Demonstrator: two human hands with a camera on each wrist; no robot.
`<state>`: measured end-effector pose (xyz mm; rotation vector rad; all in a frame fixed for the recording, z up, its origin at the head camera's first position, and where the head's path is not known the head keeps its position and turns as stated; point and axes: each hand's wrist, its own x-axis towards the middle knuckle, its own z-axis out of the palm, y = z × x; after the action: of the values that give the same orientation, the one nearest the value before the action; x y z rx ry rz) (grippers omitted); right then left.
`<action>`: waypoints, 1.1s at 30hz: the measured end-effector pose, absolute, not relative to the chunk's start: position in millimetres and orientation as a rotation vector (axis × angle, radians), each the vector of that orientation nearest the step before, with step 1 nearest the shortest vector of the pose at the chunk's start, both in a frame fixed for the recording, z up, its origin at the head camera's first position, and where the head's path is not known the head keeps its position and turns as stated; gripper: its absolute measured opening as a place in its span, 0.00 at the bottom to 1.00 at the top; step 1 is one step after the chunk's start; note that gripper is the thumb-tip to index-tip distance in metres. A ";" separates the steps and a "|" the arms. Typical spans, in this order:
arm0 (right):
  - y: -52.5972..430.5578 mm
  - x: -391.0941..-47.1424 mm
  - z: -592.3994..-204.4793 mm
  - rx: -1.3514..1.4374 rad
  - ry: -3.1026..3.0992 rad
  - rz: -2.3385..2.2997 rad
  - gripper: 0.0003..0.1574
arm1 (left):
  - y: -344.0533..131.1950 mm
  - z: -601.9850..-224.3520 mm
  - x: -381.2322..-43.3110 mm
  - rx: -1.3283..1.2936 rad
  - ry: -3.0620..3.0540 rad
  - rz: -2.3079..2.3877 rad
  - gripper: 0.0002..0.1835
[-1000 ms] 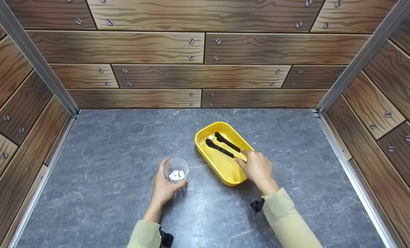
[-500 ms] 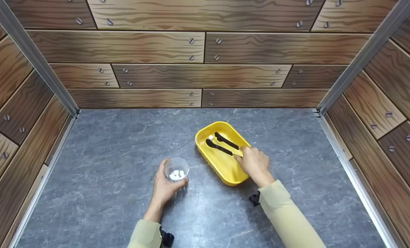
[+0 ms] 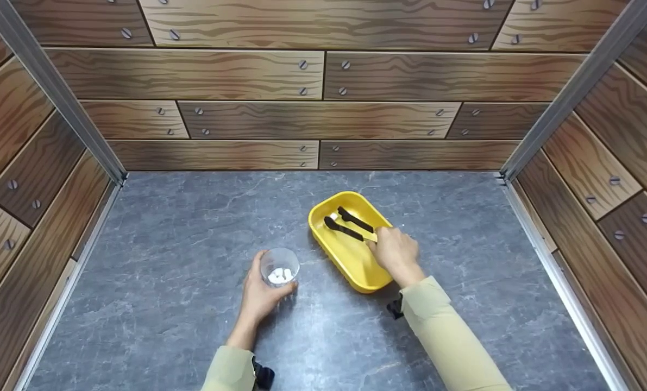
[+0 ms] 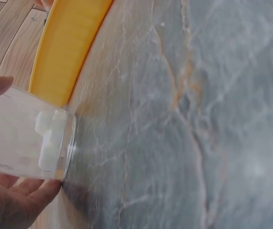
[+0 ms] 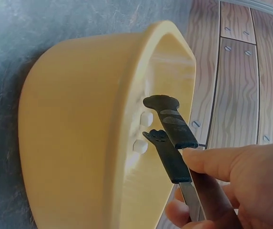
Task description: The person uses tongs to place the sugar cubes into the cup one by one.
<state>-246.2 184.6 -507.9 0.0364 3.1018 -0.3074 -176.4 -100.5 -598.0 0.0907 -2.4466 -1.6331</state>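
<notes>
On the left of the head view my left hand [image 3: 259, 290] grips a clear plastic cup [image 3: 278, 259] from the side, thumb and fingers around its wall. Several small white pieces [image 3: 281, 276] lie at the cup's bottom. My right hand [image 3: 396, 251] holds a pair of tongs [image 3: 347, 230] with black tips, reaching down into a yellow tray [image 3: 356, 262]. Seen from the right wrist, the two black tips [image 5: 167, 157] stand apart. Close past them, two white cubes [image 5: 139, 146] rest on the tray's floor.
The grey marbled tabletop [image 3: 182, 228] lies under cup and tray. Wood-patterned panels [image 3: 220, 155] rise at the back and on both sides, with metal strips [image 3: 551, 266] along the side edges. The tray stands to the right of the cup.
My right hand and forearm have shifted left and slightly forward, and the tongs look a little shorter from above. The left hand and the cup have stayed in place.
</notes>
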 end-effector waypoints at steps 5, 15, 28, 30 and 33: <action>183.3 -249.3 -508.1 0.037 3.098 -0.319 0.20 | -100.9 -598.2 -177.2 0.073 -2.449 -1.620 0.52; 182.2 -253.5 -510.6 0.010 3.091 -0.314 0.18 | -100.9 -598.0 -176.9 0.079 -2.449 -1.627 0.53; 182.9 -258.3 -511.7 -0.056 3.065 -0.279 0.17 | -100.8 -598.3 -177.0 0.092 -2.460 -1.618 0.54; 183.5 -259.1 -511.3 -0.062 3.061 -0.277 0.17 | -100.7 -598.5 -176.8 0.096 -2.466 -1.620 0.54; 183.4 -259.4 -510.7 -0.057 3.056 -0.280 0.17 | -100.8 -598.9 -176.6 0.097 -2.470 -1.624 0.54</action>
<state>-259.4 183.4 -510.7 -0.0574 3.0555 -0.2805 -176.6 -100.8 -598.9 0.0975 -2.4699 -1.6236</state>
